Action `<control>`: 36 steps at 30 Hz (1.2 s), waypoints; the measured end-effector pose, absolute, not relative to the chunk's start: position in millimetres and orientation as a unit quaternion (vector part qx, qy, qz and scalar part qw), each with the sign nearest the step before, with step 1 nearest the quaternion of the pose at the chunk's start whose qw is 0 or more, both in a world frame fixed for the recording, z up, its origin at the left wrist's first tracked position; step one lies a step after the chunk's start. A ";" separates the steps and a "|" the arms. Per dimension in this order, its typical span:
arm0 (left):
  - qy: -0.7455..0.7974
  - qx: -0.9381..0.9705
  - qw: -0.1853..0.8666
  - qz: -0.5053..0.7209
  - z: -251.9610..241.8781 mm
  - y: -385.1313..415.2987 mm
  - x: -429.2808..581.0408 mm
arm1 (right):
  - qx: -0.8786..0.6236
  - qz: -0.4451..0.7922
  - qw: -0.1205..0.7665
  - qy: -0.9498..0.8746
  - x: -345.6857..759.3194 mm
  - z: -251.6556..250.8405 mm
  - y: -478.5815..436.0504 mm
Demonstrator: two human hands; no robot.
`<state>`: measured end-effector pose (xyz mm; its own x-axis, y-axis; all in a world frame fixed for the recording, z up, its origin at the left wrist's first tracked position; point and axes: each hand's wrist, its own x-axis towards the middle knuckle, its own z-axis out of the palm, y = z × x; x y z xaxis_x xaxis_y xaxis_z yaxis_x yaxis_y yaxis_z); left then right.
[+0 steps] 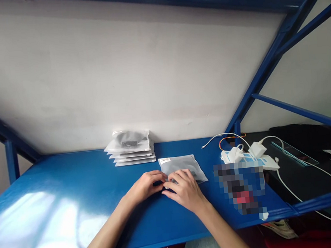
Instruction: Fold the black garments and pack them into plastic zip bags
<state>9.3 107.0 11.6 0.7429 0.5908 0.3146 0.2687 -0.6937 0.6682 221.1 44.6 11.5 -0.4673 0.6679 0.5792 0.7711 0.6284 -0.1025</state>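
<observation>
A frosted plastic zip bag (183,162) lies on the blue tabletop in front of me, with a small white label at its far left corner. Something dark shows faintly through it. My left hand (151,184) is closed, its thumb and fingers pinching the near left edge of the bag. Beside it, my right hand (185,186) bends over the near part of the bag, fingers curled and closed on that same edge. The fingertips of both hands nearly meet, and they partly hide the edge between them. Farther back stands a stack of similar zip bags (129,145).
On the right lies a white power strip (270,163) with chargers and cables plugged in. A blurred-out patch (242,188) covers something near it. Blue metal bars (265,67) frame the table, and a pale wall (137,72) rises behind. A phone-like slab (295,153) rests far right.
</observation>
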 end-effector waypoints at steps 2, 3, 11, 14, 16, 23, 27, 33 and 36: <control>0.237 0.887 0.308 0.251 11.8 107.3 9.8 | -0.410 -0.086 0.278 -0.864 222.2 13.2 46.5; 0.236 0.888 0.308 0.249 11.2 107.6 10.1 | -0.407 -0.085 0.275 -0.867 223.4 13.1 46.7; 0.247 0.887 0.281 0.271 1.0 106.5 15.2 | -0.428 -0.068 0.339 -0.835 228.9 3.2 43.6; 0.255 0.896 0.261 0.251 -0.9 104.1 17.0 | -0.414 -0.094 0.323 -0.846 229.8 2.5 44.3; 0.244 0.902 0.270 0.231 0.6 102.8 17.1 | -0.403 -0.111 0.306 -0.855 233.0 3.2 44.9; 0.264 0.887 0.293 0.241 14.0 112.2 -2.3 | -0.443 -0.134 0.259 -0.848 285.9 8.3 39.2; 0.289 0.880 0.276 0.255 16.0 125.3 -19.1 | -0.493 -0.144 0.260 -0.818 325.6 5.7 33.3; 0.390 0.863 0.209 0.245 0.7 131.4 -9.0 | -0.556 -0.078 0.261 -0.785 333.9 -4.2 42.6; 0.413 0.846 0.222 0.252 -9.2 128.1 3.7 | -0.568 -0.073 0.255 -0.779 317.8 -5.0 48.6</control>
